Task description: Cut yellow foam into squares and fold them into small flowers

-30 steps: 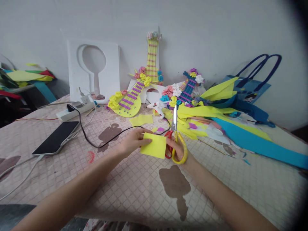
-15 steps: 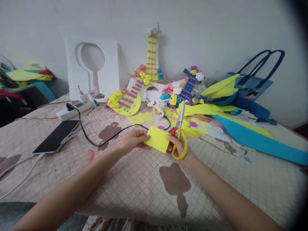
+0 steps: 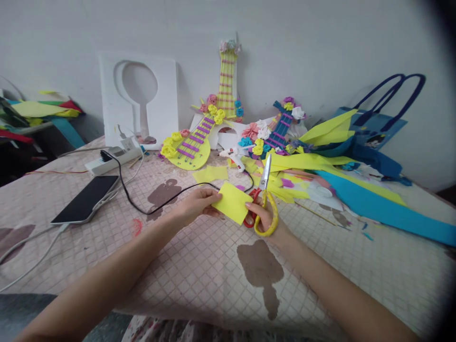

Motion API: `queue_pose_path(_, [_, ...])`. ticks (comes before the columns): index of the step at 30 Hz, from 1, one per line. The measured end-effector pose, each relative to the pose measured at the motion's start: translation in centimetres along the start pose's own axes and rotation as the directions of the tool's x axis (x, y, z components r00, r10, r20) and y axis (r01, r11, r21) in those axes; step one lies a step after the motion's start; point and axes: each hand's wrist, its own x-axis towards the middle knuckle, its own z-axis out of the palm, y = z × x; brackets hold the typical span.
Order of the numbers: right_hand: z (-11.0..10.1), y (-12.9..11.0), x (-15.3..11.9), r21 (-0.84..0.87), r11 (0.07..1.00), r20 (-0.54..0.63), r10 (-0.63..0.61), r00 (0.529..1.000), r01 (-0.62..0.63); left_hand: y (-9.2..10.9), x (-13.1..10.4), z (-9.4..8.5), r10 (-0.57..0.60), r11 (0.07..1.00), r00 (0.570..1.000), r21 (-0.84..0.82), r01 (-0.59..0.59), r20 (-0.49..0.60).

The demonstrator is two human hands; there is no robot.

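A yellow paper rectangle (image 3: pixel 232 203) is stretched between my two hands above the table. My left hand (image 3: pixel 199 205) pinches its left edge between thumb and fingers. On the right edge, the thumb and fingers of my right hand (image 3: pixel 266 218) grip the paper too. Scissors (image 3: pixel 266 190) with red and yellow handles hang on that same hand, blades pointing away from me and closed together. Just beyond the paper lie more yellow paper pieces (image 3: pixel 210 174) and a white glue gun (image 3: pixel 233 157).
Flower-decorated toy instruments, one yellow (image 3: pixel 190 149) and one blue (image 3: pixel 280 130), stand at the back beside a white cut-out board (image 3: pixel 167 99). A phone (image 3: pixel 85 199) and power strip (image 3: pixel 112 161) lie left, a black cable crossing the middle. Blue paper (image 3: pixel 384 206) and a bag (image 3: pixel 383 130) occupy the right.
The paper has tilted slightly, and my right thumb has shifted a little on its edge. Both hands keep hold of it, and the scissors stay in the right hand. The view has shifted slightly.
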Motion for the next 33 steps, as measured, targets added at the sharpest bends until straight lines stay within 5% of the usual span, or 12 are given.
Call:
queue_pose_path(4, [0.3,-0.3,-0.3,-0.024,1.000,0.068,0.002,0.998,-0.001,-0.1,0.0,-0.3,0.063,0.997,0.998,0.045,-0.062,-0.021])
queue_pose_path(11, [0.1,-0.4,-0.5,-0.046,0.991,0.184,0.129,0.974,-0.123,0.5,-0.8,0.0,-0.068,0.948,0.949,0.315,-0.035,0.309])
queue_pose_path(15, [0.4,0.2,-0.9,-0.177,0.973,0.099,0.166,0.981,-0.147,0.2,-0.9,0.6,-0.038,0.967,0.966,0.252,-0.029,0.257])
queue_pose_path(18, [1.0,0.2,-1.0,-0.082,0.994,-0.054,0.065,0.996,-0.069,-0.1,-0.8,0.9,0.001,0.999,0.986,0.043,-0.009,0.167])
queue_pose_path(22, [1.2,-0.5,-0.8,0.037,0.999,-0.164,-0.021,0.986,0.027,-0.2,-0.7,1.1,-0.028,0.999,0.977,-0.033,0.036,0.213])
queue_pose_path(27, [0.3,-1.1,-0.6,-0.035,0.999,0.013,0.022,1.000,-0.021,0.0,-0.8,0.8,-0.024,0.998,0.985,0.068,0.012,0.173])
queue_pose_path(30, [-0.2,-0.9,-0.4,-0.070,0.997,0.154,0.052,0.987,-0.042,0.3,-0.9,0.2,-0.067,0.983,0.967,0.182,0.023,0.244])
queue_pose_path(33, [-0.4,-0.2,-0.2,-0.111,0.992,0.168,0.072,0.983,-0.054,0.2,-0.9,0.0,-0.078,0.973,0.952,0.231,0.008,0.295])
